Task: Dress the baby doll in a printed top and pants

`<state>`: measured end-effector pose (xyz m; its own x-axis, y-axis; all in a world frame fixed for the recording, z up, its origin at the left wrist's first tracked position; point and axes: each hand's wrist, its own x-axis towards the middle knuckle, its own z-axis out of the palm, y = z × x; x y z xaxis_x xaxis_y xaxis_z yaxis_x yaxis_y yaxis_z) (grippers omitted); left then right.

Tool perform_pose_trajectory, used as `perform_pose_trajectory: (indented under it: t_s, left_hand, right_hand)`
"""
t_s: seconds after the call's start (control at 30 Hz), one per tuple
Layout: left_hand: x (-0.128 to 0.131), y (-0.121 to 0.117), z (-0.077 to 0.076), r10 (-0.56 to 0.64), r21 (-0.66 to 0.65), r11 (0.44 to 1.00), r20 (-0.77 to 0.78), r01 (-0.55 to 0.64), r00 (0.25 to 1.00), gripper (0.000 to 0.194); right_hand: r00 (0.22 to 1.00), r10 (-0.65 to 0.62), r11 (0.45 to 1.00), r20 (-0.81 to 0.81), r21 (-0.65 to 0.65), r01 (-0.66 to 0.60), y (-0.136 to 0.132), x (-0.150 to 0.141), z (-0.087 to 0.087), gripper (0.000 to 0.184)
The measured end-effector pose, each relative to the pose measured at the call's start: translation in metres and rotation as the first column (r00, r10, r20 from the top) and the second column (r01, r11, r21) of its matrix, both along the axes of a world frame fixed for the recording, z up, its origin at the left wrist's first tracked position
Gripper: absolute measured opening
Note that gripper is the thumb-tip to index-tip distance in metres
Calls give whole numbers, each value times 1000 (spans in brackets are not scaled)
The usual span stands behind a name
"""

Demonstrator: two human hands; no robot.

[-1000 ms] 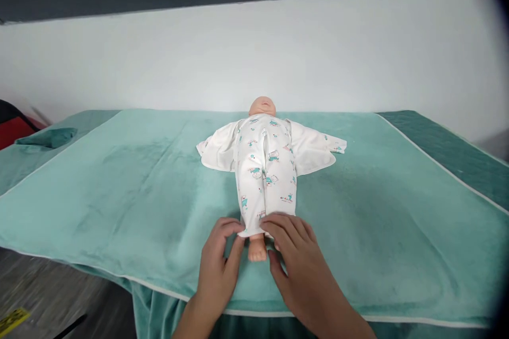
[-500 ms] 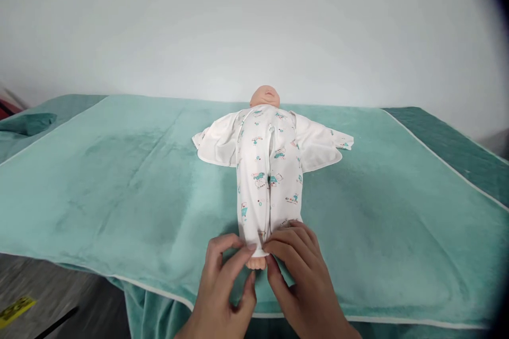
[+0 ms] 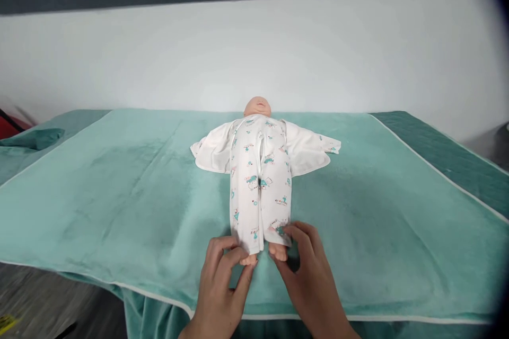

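A baby doll point(image 3: 258, 107) lies on its back, head toward the wall, in a white printed top with spread sleeves point(image 3: 308, 148) and matching pants point(image 3: 260, 169). My left hand point(image 3: 225, 278) is closed at the left pant cuff, thumb and fingers around the toes of the foot point(image 3: 248, 260) that peek out below the hem. At the other leg, my right hand point(image 3: 308, 265) pinches the pant cuff point(image 3: 278, 235) with its fingers, the thumb close to the second foot point(image 3: 277, 251). Most of both feet is hidden by cloth.
A green blanket point(image 3: 377, 233) with pale piping covers the table and hangs over its front edge. Folded darker green cloth point(image 3: 40, 139) lies at the far left. The white wall point(image 3: 254, 53) rises behind, and a dark floor point(image 3: 59, 296) shows at lower left.
The left-side pant leg has been drawn down over its foot, leaving only the toes out. My right hand has moved from that cuff to the right-side one; my left hand stays by the left-side foot.
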<state>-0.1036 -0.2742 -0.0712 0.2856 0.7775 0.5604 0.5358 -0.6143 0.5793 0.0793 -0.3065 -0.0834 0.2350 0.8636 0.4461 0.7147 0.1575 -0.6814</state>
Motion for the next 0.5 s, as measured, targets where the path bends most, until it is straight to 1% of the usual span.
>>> perform_pose_trajectory:
  t_s: [0.03, 0.1, 0.17, 0.27, 0.37, 0.5]
  left_hand:
    - [0, 0, 0, 0, -6, 1000, -7, -1, 1000, 26]
    - [-1, 1, 0, -4, 0, 1000, -47, 4, 999, 34]
    - [-3, 3, 0, -23, 28, 999, -112, 26, 993, 42]
    - [-6, 9, 2, -46, 39, 998, -163, 53, 986, 36]
    - [-8, 14, 3, -39, 4, 999, -131, 40, 991, 28]
    - [-9, 13, 1, -29, -22, 999, -82, 27, 996, 21]
  right_hand:
    - [1000, -5, 1000, -8, -4, 5, 2, 0, -1, 23]
    - [1000, 15, 1000, -13, -27, -16, 3, 2, -1, 15]
    - [999, 30, 998, -17, -46, -31, 2, 5, 1, 20]
    - [999, 15, 999, -49, -42, -17, 1, 9, 7, 30]
    - [996, -2, 999, -88, 31, 5, -1, 13, 12, 29]
    - [994, -9, 986, -113, 167, 28, -12, 16, 12, 27]
